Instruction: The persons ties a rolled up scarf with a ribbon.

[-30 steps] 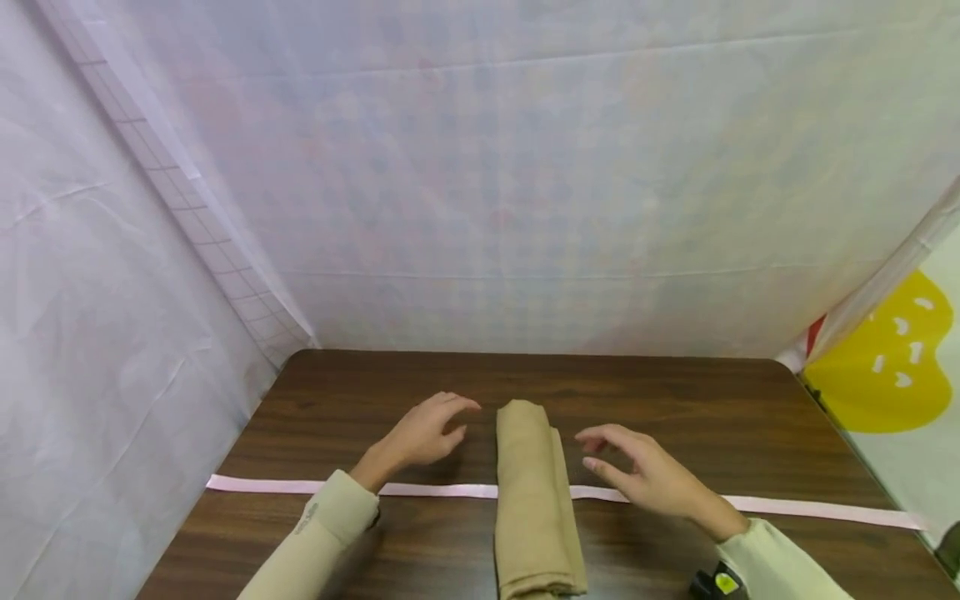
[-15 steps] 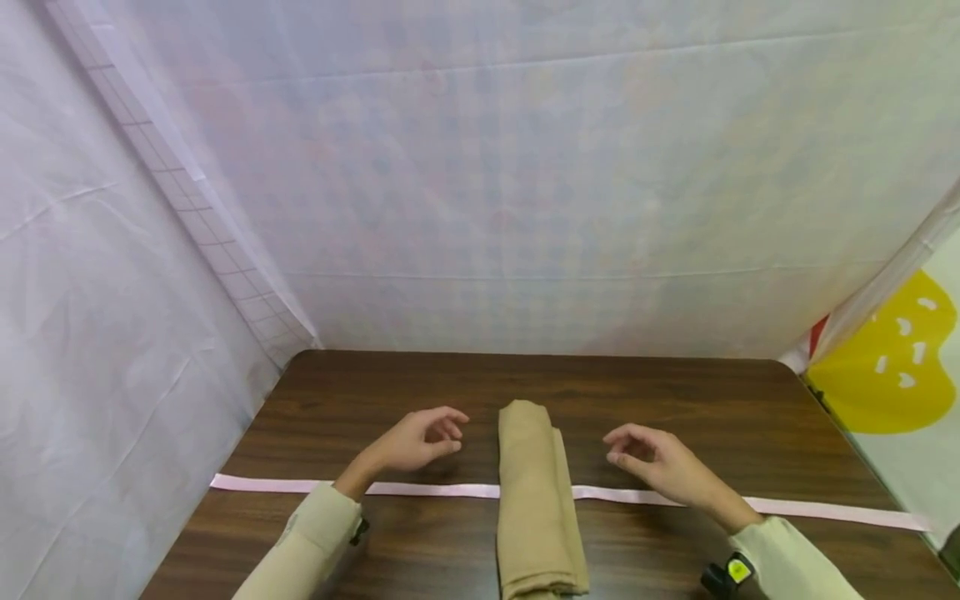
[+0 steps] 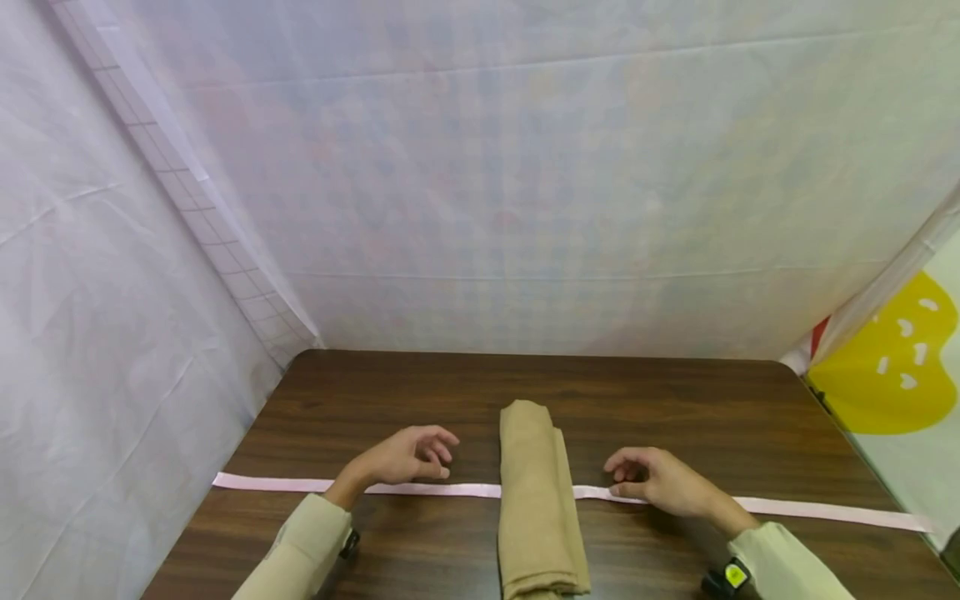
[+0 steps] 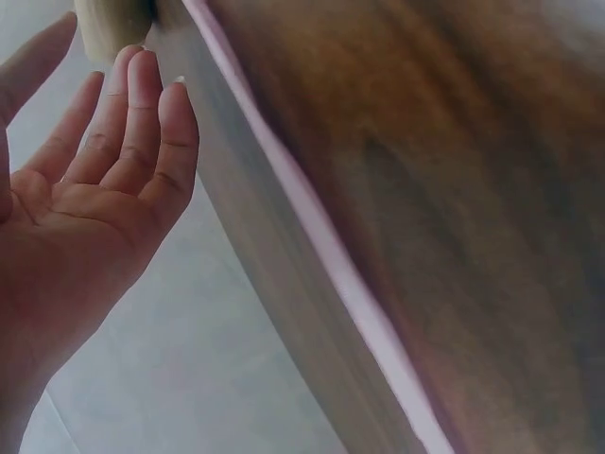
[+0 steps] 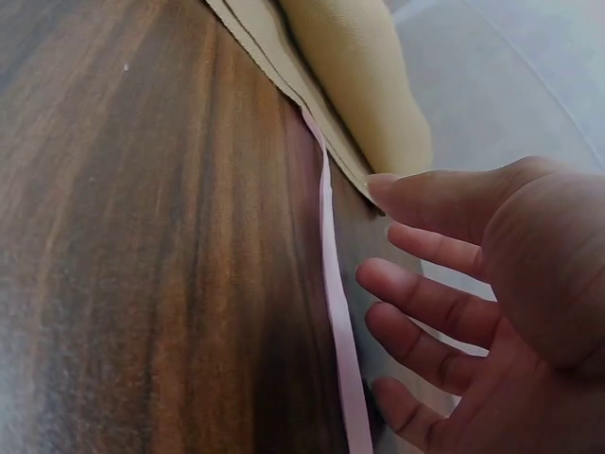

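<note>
A folded tan cloth lies lengthwise on the dark wooden table, thick and layered at its near end. Under it runs a pale pink ribbon, stretched across the table and showing on both sides. My left hand hovers left of the cloth, near the ribbon, its fingers loosely bent with nothing in them. On the other side, my right hand hangs over the ribbon, thumb overlapping it in the head view. In the right wrist view, the right hand has relaxed, spread fingers beside the ribbon and holds nothing.
The wooden table has rounded far corners. Pale sheeting hangs behind it, and a white sheet covers the left side. A yellow shape with white marks shows beyond the right edge.
Both hands have drawn away from the cloth and nearer to the ribbon: the left outward and toward me, the right outward and then toward me. Cloth and ribbon lie as before.
</note>
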`<move>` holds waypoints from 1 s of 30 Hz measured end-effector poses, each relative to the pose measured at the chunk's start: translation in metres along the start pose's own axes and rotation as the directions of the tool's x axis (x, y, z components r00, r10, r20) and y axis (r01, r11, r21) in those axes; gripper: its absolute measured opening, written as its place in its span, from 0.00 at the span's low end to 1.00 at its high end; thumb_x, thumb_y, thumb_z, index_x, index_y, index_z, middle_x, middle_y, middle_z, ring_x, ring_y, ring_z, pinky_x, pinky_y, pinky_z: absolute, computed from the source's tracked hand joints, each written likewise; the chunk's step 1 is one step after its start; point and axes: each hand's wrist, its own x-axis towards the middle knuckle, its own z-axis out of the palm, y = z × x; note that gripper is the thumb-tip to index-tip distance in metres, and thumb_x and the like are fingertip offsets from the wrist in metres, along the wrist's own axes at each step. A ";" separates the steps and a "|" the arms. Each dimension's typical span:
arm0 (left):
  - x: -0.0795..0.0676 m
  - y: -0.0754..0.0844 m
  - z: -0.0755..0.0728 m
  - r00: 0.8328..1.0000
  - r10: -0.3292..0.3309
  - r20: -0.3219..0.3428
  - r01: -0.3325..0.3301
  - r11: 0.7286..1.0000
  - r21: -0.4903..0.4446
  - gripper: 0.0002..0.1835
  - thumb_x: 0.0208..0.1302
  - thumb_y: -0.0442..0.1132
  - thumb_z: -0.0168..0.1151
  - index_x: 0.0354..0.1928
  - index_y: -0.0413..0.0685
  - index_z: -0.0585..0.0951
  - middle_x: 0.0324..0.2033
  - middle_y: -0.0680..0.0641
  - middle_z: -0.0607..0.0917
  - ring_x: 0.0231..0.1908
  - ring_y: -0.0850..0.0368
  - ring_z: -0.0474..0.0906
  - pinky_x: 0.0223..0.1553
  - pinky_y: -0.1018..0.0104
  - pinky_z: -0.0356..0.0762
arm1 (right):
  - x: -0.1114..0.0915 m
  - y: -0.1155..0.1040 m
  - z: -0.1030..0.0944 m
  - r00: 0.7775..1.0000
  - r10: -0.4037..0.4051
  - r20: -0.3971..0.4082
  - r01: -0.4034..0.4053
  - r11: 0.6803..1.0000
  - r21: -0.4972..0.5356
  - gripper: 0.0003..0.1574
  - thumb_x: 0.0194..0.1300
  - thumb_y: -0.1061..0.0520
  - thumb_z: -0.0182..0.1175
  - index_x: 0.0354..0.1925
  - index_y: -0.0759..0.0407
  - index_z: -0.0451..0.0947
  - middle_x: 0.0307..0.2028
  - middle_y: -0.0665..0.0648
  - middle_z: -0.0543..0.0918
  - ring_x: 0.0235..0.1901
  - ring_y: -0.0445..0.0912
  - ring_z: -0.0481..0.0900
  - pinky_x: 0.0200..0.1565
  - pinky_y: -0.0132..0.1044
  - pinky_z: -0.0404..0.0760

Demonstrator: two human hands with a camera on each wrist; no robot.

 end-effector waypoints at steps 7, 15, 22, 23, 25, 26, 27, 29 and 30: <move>-0.005 -0.007 0.004 1.000 -0.021 0.015 0.020 0.999 0.030 0.23 0.61 0.33 0.69 0.57 0.37 0.76 0.43 0.41 0.86 0.41 0.54 0.82 0.46 0.63 0.78 | 0.000 0.002 0.001 0.998 0.042 0.044 -0.043 0.999 0.028 0.15 0.60 0.56 0.70 0.43 0.60 0.80 0.31 0.47 0.80 0.32 0.35 0.76 0.34 0.31 0.76; -0.007 -0.010 0.006 0.999 -0.037 0.025 0.037 0.999 0.018 0.23 0.58 0.32 0.70 0.56 0.37 0.77 0.41 0.42 0.86 0.41 0.52 0.81 0.45 0.66 0.77 | 0.002 0.004 0.002 0.994 0.067 0.082 -0.072 0.995 0.062 0.16 0.60 0.54 0.70 0.43 0.60 0.80 0.28 0.47 0.79 0.30 0.35 0.75 0.32 0.31 0.74; -0.008 -0.013 0.011 1.000 -0.025 0.013 0.024 0.999 0.031 0.23 0.55 0.32 0.73 0.53 0.37 0.79 0.37 0.44 0.85 0.39 0.54 0.80 0.44 0.68 0.77 | 0.001 0.007 0.002 0.996 0.043 0.083 -0.049 0.997 0.063 0.17 0.59 0.54 0.71 0.44 0.61 0.80 0.27 0.45 0.78 0.29 0.33 0.74 0.32 0.30 0.74; -0.008 -0.013 0.011 1.000 -0.022 0.013 0.021 0.999 0.035 0.23 0.55 0.32 0.74 0.53 0.37 0.79 0.37 0.44 0.85 0.39 0.55 0.79 0.44 0.68 0.77 | 0.001 0.007 0.002 0.996 0.041 0.085 -0.047 0.997 0.065 0.17 0.59 0.54 0.71 0.44 0.61 0.80 0.27 0.45 0.78 0.29 0.33 0.74 0.32 0.30 0.74; -0.008 -0.013 0.012 1.000 -0.008 0.015 0.007 0.999 0.046 0.23 0.54 0.31 0.74 0.52 0.37 0.79 0.36 0.44 0.85 0.38 0.55 0.79 0.43 0.66 0.77 | 0.000 0.007 0.002 0.995 0.038 0.090 -0.044 0.997 0.067 0.17 0.59 0.54 0.71 0.43 0.61 0.80 0.27 0.45 0.77 0.29 0.33 0.74 0.33 0.30 0.74; -0.008 -0.013 0.012 1.000 0.001 0.018 -0.001 0.999 0.050 0.22 0.53 0.30 0.73 0.52 0.36 0.79 0.36 0.44 0.85 0.38 0.55 0.79 0.44 0.65 0.78 | 0.000 0.007 0.002 0.995 0.039 0.092 -0.045 0.997 0.068 0.17 0.59 0.54 0.71 0.43 0.61 0.80 0.27 0.45 0.77 0.29 0.33 0.74 0.33 0.30 0.74; -0.008 -0.013 0.012 1.000 0.007 0.020 -0.008 0.998 0.058 0.22 0.53 0.29 0.73 0.52 0.36 0.80 0.36 0.44 0.85 0.38 0.56 0.79 0.44 0.64 0.78 | 0.000 0.008 0.002 0.995 0.040 0.094 -0.046 0.997 0.067 0.17 0.59 0.54 0.71 0.43 0.61 0.80 0.27 0.45 0.77 0.29 0.33 0.74 0.33 0.30 0.73; -0.008 -0.013 0.011 1.000 0.020 0.021 -0.021 0.997 0.075 0.22 0.53 0.28 0.73 0.51 0.36 0.80 0.35 0.45 0.85 0.37 0.57 0.78 0.44 0.63 0.78 | 0.000 0.008 0.003 0.995 0.042 0.094 -0.048 0.997 0.064 0.17 0.59 0.54 0.71 0.43 0.61 0.80 0.27 0.45 0.77 0.29 0.33 0.73 0.33 0.30 0.73; -0.008 -0.013 0.011 0.999 0.027 0.022 -0.029 0.996 0.085 0.21 0.53 0.27 0.72 0.51 0.36 0.80 0.35 0.45 0.84 0.37 0.57 0.78 0.43 0.63 0.78 | 0.000 0.009 0.003 0.995 0.044 0.093 -0.050 0.997 0.063 0.17 0.59 0.54 0.71 0.43 0.60 0.80 0.27 0.45 0.77 0.29 0.33 0.73 0.33 0.30 0.73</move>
